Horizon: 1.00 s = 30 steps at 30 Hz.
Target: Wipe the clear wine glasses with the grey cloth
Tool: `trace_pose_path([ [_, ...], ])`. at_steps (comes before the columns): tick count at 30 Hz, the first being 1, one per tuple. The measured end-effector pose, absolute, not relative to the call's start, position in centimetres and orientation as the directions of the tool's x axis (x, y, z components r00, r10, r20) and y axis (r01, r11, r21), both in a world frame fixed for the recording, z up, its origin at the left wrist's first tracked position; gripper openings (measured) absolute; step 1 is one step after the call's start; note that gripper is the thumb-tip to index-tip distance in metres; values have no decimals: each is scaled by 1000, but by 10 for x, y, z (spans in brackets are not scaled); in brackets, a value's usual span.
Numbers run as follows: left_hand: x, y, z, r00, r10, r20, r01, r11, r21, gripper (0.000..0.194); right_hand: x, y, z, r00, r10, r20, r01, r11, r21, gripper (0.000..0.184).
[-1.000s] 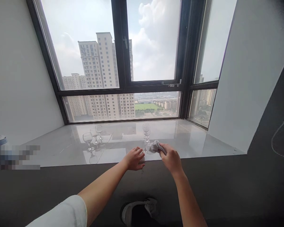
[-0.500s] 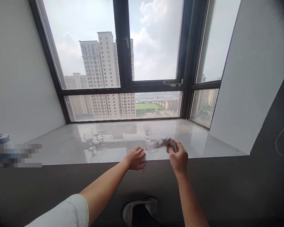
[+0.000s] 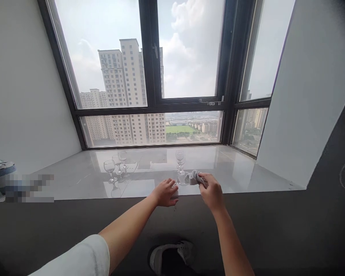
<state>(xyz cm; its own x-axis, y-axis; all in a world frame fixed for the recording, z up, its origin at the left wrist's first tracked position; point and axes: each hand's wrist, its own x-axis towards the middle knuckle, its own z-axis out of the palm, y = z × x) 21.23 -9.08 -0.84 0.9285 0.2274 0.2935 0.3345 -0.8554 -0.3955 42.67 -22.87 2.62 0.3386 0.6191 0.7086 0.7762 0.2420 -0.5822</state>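
My left hand (image 3: 165, 192) is closed around the stem end of a clear wine glass (image 3: 181, 180) held on its side over the front edge of the marble sill (image 3: 241, 172). My right hand (image 3: 211, 191) pinches a grey cloth (image 3: 192, 177) whose end is pushed into the glass's bowl. Just behind them a clear wine glass (image 3: 179, 158) stands upright, with another right behind it. To the left three more wine glasses (image 3: 109, 168) stand upright in a loose cluster.
A large dark-framed window (image 3: 152, 76) rises behind the sill, white walls at both sides. A blue-rimmed container (image 3: 0, 170) sits at the far left. Below the sill is a dark wall face, and my shoe (image 3: 169, 257) shows on the floor.
My right hand drew the cloth out to the right, then pushed it back left into the glass. My left hand kept its hold on the glass.
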Motion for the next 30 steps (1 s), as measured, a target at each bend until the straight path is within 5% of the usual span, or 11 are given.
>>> trace_pose_path([
  [13, 210, -90, -9, 928, 231, 293, 337, -854, -395, 47, 431, -231, 33, 609, 451, 652, 605, 267, -750, 37],
  [22, 212, -95, -3, 924, 270, 273, 358, -862, -359, 45, 423, -226, 21, 413, 629, 659, 787, 118, -606, 33],
  [30, 211, -95, -2, 925, 268, 269, 357, -857, -373, 45, 422, -230, 29, 383, 638, 668, 730, 234, -642, 32],
])
